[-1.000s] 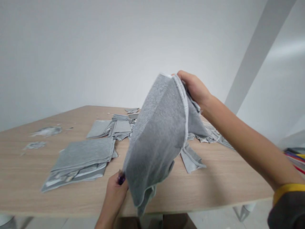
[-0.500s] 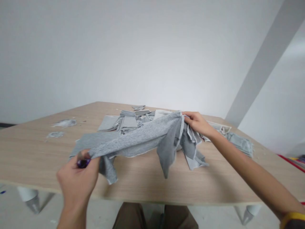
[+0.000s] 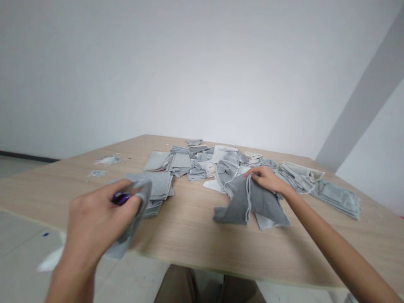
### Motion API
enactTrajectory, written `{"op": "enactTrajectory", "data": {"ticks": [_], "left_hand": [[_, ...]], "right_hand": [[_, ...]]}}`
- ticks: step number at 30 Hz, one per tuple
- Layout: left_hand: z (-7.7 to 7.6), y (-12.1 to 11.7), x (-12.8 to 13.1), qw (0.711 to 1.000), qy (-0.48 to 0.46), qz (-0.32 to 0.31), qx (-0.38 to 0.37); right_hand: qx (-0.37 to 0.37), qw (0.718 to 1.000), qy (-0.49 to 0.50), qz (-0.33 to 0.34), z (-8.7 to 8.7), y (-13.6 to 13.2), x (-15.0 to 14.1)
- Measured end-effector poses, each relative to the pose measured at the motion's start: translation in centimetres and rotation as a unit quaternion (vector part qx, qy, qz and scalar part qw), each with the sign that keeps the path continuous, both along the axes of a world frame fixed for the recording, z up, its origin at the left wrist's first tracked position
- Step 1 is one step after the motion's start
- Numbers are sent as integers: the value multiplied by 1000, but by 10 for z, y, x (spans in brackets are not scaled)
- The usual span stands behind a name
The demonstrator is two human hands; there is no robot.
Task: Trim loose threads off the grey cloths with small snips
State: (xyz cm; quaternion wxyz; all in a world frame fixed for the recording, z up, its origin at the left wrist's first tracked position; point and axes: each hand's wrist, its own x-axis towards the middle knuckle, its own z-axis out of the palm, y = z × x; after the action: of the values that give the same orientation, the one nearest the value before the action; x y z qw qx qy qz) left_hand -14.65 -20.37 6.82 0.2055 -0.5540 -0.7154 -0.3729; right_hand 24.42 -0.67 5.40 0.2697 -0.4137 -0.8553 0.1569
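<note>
One blurred scrap, plus purple thing, pinched in your left hand, over desk edge. Grey cloth gripped in your right hand, draping below it. Stack just beyond left hand; heap beyond right hand.

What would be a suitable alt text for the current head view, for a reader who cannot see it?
A person's left grip holds a grey cloth and a purple object, while the right grip holds a second grey cloth at a wood-toned table. Beyond lie folded cloth stacks and a loose heap.
</note>
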Motion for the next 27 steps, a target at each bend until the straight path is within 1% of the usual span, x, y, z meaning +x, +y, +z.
{"op": "enactTrajectory", "data": {"ticks": [2,3,5,6,7,9,11,12,14,15,16,18,20,22,25,27], "left_hand": [[6,2,6,995,77,-38,-40],[9,3,9,993,99,-48,-45],[13,4,13,990,124,-55,-34],[14,5,14,989,132,-58,-24],[16,5,16,988,138,-60,-14],[18,7,19,987,147,-68,1],[21,9,24,985,150,-78,18],[22,11,28,985,152,-83,24],[24,14,37,982,164,-87,33],[25,15,42,981,171,-86,31],[26,15,47,980,179,-86,26],[28,16,56,978,192,-84,19],[29,15,64,976,204,-78,21],[30,14,68,972,220,-71,38],[33,12,70,966,239,-55,77],[34,11,70,962,248,-37,106]], "right_hand": [[-48,997,-60,33,-19,-1,1],[-65,993,-83,44,-30,-4,0],[-83,988,-118,58,-46,-11,-4],[-84,986,-131,63,-51,-15,-7],[-78,985,-138,69,-54,-21,-11],[-41,990,-116,70,-50,-37,-24],[13,996,-45,76,-41,-57,-44],[31,996,-2,89,-36,-69,-55],[26,987,67,143,-31,-94,-81],[13,983,90,157,-31,-106,-95],[2,980,112,162,-33,-115,-107],[0,977,165,132,-42,-127,-128],[4,975,207,81,-52,-128,-139],[-9,977,210,44,-60,-120,-141],[-46,982,179,29,-68,-107,-131],[-73,980,183,38,-71,-105,-123]]}}
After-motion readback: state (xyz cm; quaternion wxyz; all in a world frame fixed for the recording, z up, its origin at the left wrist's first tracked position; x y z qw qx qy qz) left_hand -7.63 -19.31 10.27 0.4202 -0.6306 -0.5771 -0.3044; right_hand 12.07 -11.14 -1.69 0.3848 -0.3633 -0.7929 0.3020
